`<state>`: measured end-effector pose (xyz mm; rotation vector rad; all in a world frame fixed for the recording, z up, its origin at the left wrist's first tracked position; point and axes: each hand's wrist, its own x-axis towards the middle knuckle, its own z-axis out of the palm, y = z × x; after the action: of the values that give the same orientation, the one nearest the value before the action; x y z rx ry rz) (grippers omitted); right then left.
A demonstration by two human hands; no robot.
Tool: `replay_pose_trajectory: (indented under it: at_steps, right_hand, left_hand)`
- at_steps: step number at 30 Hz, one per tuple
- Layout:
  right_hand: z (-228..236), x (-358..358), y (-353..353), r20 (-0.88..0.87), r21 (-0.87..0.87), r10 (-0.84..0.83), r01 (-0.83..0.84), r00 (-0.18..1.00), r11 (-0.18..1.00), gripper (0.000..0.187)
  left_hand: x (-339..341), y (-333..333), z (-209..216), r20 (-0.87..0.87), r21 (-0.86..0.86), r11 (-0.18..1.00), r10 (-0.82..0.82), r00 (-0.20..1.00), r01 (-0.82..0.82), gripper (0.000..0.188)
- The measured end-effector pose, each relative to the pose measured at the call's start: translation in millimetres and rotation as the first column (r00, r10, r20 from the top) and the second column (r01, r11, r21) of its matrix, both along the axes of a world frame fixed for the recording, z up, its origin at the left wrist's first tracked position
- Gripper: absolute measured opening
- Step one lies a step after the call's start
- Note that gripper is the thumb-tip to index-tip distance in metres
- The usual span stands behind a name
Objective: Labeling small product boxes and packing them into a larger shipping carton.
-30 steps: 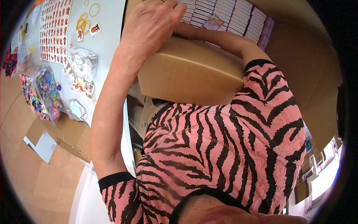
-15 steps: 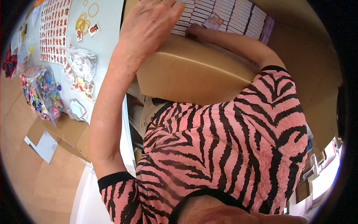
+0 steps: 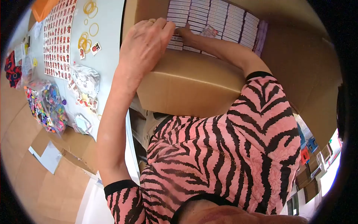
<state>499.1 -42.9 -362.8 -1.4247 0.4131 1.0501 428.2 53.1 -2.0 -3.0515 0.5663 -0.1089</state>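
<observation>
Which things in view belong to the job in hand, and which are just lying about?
Seemingly in the job:
- left hand, at the cardboard carton
- right hand, reaching inside it
- slim packs, lined up in the carton

Seemingly just lying about, away from both hands:
- sheet of small red figures
- yellow rubber bands
- bag of colourful pieces

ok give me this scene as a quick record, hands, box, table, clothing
left hand: curled at the near left corner of the cardboard box; grip unclear
right hand: inside the box, at the slim packs; fingertips partly hidden
box contents: rows of slim packs, small colourful packet on top
table: pale, left of the box
on table: figure sheet, yellow bands
clothing: pink shirt, black stripes
</observation>
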Motion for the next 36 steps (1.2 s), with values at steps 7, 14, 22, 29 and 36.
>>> replay_pose_trajectory:
  at_steps: [7,14,22,29,36]
  right_hand:
    - [-7.0,17.9,-48.5,0.108,0.053,0.178,-0.184,0.978,0.981,0.064]
    - [47.0,50.5,-144.9,0.707,-0.577,0.69,-0.438,0.155,0.689,0.08]
    - [43.3,46.8,-176.6,0.466,-0.846,0.829,-0.43,-0.309,0.315,0.073]
    - [66.1,70.2,-148.1,0.457,-0.753,0.873,-0.597,-0.172,0.276,0.048]
    - [47.2,78.0,-153.4,0.503,-0.585,0.839,-0.633,0.207,0.507,0.053]
  left_hand:
    - [-0.6,0.4,0.5,0.007,-0.026,1.0,0.011,1.0,-0.011,0.008]
    - [0.6,-0.2,2.2,0.019,0.005,1.0,0.002,1.0,-0.002,0.008]
    - [-0.1,-1.4,6.7,-0.023,0.024,1.0,0.009,1.0,-0.009,0.009]
    - [-3.6,0.2,3.4,-0.047,0.04,0.999,0.013,0.999,-0.011,0.01]
    - [-0.2,0.1,3.3,-0.052,0.017,1.0,0.024,0.998,-0.024,0.007]
